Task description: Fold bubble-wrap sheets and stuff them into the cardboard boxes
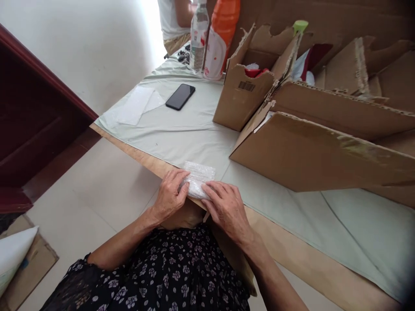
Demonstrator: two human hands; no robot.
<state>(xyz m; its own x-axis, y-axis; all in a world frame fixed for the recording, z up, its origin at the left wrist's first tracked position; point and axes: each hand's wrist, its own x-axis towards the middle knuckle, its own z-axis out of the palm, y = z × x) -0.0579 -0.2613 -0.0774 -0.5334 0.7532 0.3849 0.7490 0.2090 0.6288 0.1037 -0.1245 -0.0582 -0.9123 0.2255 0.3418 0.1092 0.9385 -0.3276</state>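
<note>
A small sheet of bubble wrap (198, 172) lies at the table's front edge, its near part folded over into a bundle. What the bundle contains, if anything, I cannot make out. My left hand (171, 192) grips its left side, thumb and fingers closed on the plastic. On the right side, my right hand (225, 207) holds it with curled fingers on top and the thumb underneath. The far end of the bubble wrap rests flat on the cloth, pointing away from me.
Flat bubble wrap sheets (138, 103) and a black phone (180, 96) lie farther back on the green cloth. Two bottles, one clear (198, 41) and one orange (223, 34), stand behind. Cardboard boxes (324, 149) fill the right. A person (173, 21) is at the far end.
</note>
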